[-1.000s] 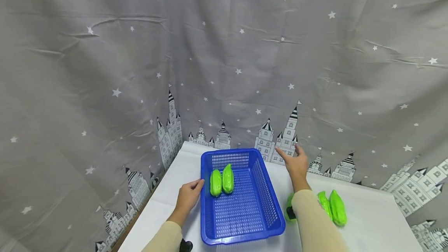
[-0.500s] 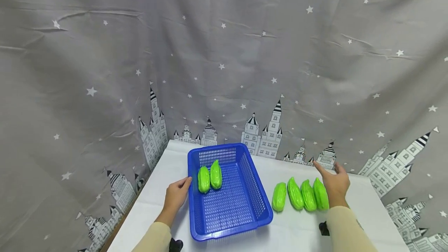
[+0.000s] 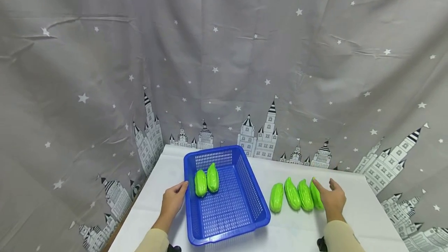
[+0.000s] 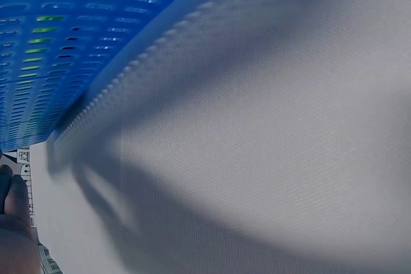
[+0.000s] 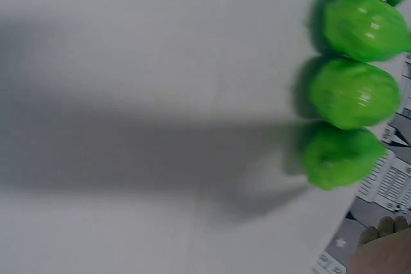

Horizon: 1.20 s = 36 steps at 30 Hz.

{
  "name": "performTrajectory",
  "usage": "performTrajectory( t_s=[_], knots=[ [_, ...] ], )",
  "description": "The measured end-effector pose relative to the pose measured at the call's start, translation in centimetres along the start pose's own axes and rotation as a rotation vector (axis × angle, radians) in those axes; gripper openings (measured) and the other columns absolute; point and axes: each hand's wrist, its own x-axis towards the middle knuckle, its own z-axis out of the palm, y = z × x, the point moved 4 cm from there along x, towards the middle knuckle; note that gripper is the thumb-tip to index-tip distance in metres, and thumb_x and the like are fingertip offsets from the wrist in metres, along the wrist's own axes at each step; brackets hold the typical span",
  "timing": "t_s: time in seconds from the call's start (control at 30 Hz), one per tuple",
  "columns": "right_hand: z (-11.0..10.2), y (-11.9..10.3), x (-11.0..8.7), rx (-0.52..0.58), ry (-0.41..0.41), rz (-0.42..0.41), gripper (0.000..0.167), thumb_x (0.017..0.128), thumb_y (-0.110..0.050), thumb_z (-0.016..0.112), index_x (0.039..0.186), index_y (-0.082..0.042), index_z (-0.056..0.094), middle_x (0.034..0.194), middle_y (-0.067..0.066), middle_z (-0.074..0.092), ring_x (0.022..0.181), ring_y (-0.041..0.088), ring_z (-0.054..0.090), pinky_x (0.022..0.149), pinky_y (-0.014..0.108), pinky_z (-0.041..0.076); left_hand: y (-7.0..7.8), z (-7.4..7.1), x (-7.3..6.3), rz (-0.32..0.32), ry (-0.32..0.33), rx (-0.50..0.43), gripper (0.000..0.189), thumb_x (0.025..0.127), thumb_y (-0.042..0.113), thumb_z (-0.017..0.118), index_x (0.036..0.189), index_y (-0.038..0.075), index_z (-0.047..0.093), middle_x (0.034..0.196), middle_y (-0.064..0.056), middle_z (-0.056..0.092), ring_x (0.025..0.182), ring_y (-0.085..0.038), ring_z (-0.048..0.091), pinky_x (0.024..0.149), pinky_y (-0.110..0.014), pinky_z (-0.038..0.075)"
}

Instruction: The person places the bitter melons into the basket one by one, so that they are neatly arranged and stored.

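My left hand [image 3: 173,203] holds the left rim of a blue plastic basket [image 3: 259,217], thumb and forefinger together at the edge. Two glossy bright green bitter melons, the left one [image 3: 200,183] and the right one [image 3: 212,178], lie side by side in the basket's far left part. My right hand [image 3: 334,201] is over the table at the right, thumb and fingers spread and nothing between them. Its thumb overlaps the rightmost bitter melon [image 3: 315,195] of a row on the table. In the right wrist view, the fingertips [image 5: 385,226] show at the lower right corner.
Three more bitter melons lie left of the right hand: one near the basket [image 3: 276,197], a second [image 3: 292,193] and a third [image 3: 305,195]. A white cloth [image 3: 290,230] covers the table. Behind it hangs a grey curtain [image 3: 224,49] with stars and castles.
My right hand has swung from beyond the basket's right side to the row's right end, uncovering the row, and now sits lower. The left hand stays at the rim. The head view has shifted.
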Motion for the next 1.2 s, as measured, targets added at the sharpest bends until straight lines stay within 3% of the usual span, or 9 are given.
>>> performTrajectory(
  t_s=[0.2,0.47,0.9,1.2],
  knots=[
    [1.1,3.2,-0.8,-0.056,-0.028,0.041,0.077,0.097,-0.037,0.066,0.148,0.010,0.034,0.148,0.036,0.037,0.137,0.052,0.032,0.115,0.058,0.026,-0.4,0.1,-0.3,0.004,0.005,-0.011,0.054,0.102,0.045,0.058,0.129,-0.001,0.065,0.130,-0.021,0.063,0.127,-0.044,0.053,0.108,-0.056,0.041],
    [1.3,5.3,-0.5,-0.072,-0.057,0.055,0.077,0.098,-0.039,0.064,0.148,0.011,0.033,0.147,0.036,0.036,0.137,0.052,0.032,0.116,0.058,0.025,-0.3,0.1,-0.3,0.006,0.015,-0.004,0.053,0.101,0.044,0.059,0.128,0.000,0.066,0.129,-0.021,0.064,0.126,-0.044,0.055,0.108,-0.055,0.041],
    [1.9,6.3,-0.3,-0.109,-0.061,0.050,0.060,0.099,-0.026,0.064,0.140,0.013,0.044,0.142,0.036,0.042,0.134,0.054,0.035,0.115,0.059,0.026,-0.8,0.6,0.1,0.010,0.023,-0.004,0.053,0.101,0.046,0.058,0.128,0.000,0.066,0.129,-0.020,0.064,0.125,-0.043,0.056,0.107,-0.055,0.043],
    [2.0,5.1,-0.4,-0.110,-0.041,0.045,0.055,0.100,-0.022,0.061,0.137,0.016,0.046,0.138,0.037,0.046,0.131,0.055,0.039,0.113,0.059,0.029,-0.6,0.4,0.2,-0.007,0.025,-0.014,0.049,0.102,0.041,0.059,0.128,0.000,0.066,0.129,-0.020,0.064,0.126,-0.042,0.055,0.107,-0.055,0.043]
  ],
)
